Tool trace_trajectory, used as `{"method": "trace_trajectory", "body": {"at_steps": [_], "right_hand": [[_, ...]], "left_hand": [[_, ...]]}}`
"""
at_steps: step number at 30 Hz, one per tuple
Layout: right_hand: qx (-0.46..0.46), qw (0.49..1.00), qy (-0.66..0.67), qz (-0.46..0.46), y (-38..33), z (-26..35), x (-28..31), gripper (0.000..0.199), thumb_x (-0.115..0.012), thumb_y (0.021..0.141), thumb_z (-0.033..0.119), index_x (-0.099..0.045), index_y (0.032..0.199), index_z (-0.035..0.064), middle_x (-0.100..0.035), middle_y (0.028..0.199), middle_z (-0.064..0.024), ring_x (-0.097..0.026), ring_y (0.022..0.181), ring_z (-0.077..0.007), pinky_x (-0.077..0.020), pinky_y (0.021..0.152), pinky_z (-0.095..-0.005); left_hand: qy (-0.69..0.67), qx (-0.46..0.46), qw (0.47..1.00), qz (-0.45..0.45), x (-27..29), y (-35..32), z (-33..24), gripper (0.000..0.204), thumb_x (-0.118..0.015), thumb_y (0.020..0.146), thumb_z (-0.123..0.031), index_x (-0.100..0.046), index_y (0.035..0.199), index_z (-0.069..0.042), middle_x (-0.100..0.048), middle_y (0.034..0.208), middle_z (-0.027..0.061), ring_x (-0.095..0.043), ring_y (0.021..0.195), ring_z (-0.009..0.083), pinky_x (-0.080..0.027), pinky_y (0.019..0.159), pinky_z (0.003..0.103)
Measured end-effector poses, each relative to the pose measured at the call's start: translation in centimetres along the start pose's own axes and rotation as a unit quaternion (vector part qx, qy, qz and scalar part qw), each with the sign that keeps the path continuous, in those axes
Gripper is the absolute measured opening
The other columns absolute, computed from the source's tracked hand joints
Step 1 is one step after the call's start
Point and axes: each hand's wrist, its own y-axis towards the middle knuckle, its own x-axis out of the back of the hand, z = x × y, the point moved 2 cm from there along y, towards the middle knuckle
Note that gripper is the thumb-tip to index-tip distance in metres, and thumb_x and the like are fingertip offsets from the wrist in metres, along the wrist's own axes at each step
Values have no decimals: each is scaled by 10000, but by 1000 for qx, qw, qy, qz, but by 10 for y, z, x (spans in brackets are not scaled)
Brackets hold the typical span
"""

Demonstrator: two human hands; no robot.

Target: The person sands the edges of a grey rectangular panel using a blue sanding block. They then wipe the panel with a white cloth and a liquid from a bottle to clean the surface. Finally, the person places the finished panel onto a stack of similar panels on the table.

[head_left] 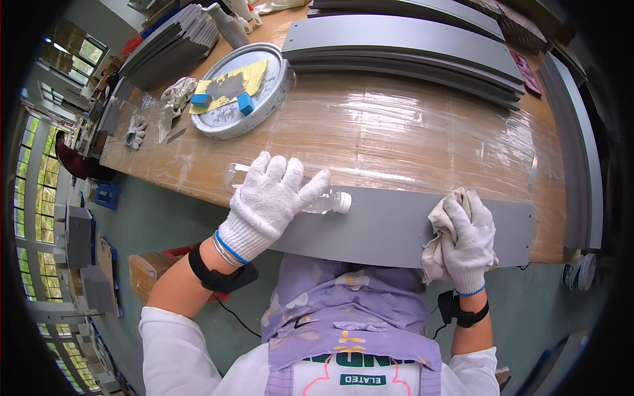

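Note:
Both hands wear white knit gloves. Lying on its side near the table's front edge, a clear plastic bottle [320, 202] with a white cap is under my left hand [265, 199], whose fingers curve over it. The cap points right, above the left part of a flat grey panel [383, 231]. On the panel's right part, my right hand [467, 237] is closed on a crumpled beige rag [435, 245] and presses it to the surface. Part of the rag hangs over the front edge.
A round white lid [282, 88] holds a yellow sheet [254, 74] with grey paste and blue blocks [246, 103]. Stacked grey panels [396, 43] lie behind, with more at the far left and right edge. A loose glove [136, 132] and cloth [177, 99] lie left.

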Motion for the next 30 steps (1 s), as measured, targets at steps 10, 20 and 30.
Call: {"method": "trace_trajectory", "body": {"at_steps": [10, 20, 30], "right_hand": [[1, 1000, 8, -4, 6, -4, -2, 523, -737, 673, 54, -692, 1188, 137, -542, 1329, -210, -561, 1143, -396, -465, 965, -473], [114, 991, -63, 15, 15, 40, 28, 391, -684, 865, 123, -622, 1243, 44, -630, 1152, -179, -633, 993, -339, -521, 853, -411], [42, 980, -107, 165, 13, 53, 25, 557, -685, 869, 316, -571, 1326, 19, -497, 1388, -256, -474, 1274, -417, -382, 1079, -468]], "left_hand": [[-7, 18, 1000, -5, 6, 2, 9, 617, -668, 760, -114, -541, 1361, -175, -565, 1048, 73, -562, 943, 261, -447, 954, 449], [-514, 324, 773, -183, -36, 100, 64, 882, -797, 721, -240, -273, 1419, -108, -460, 1317, 142, -455, 1296, 309, -360, 1119, 393], [-637, 362, 658, -174, -93, 88, 55, 1021, -811, 693, -134, -221, 1524, -75, -394, 1458, 194, -390, 1380, 322, -316, 1158, 386]]}}
